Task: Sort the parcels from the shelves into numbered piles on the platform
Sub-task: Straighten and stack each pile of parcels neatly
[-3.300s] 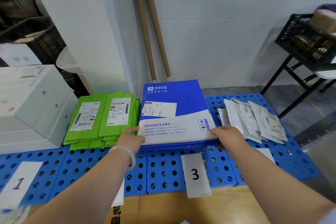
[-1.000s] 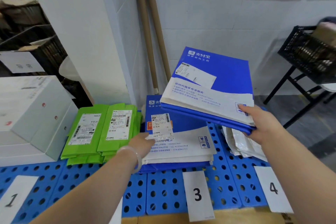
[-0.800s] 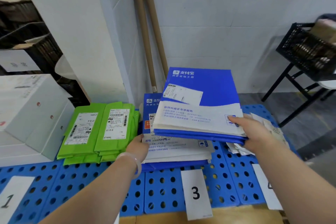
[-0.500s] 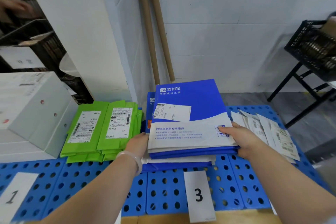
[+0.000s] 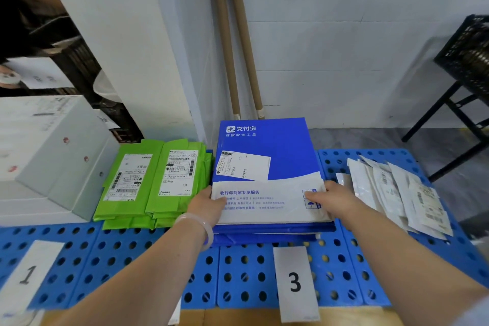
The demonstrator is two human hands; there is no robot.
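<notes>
Left hand (image 5: 209, 204) and right hand (image 5: 334, 200) pinch the flat, glossy blue parcel (image 5: 264, 156) by its sides, near the front edge of the perforated platform (image 5: 158, 254).

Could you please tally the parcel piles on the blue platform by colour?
White: 2, the boxes and the flat pouches
Green: 1, the green pile
Blue: 1, the blue pile
Total: 4 piles

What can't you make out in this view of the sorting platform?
Head view:
- Card before the green parcels: number covered by the left forearm.
- Blue stack's lower parcels: count hidden under the top blue parcel.
- Black crate: cut off by the right edge, contents blurred.
- White parcels: label print too small.
</notes>
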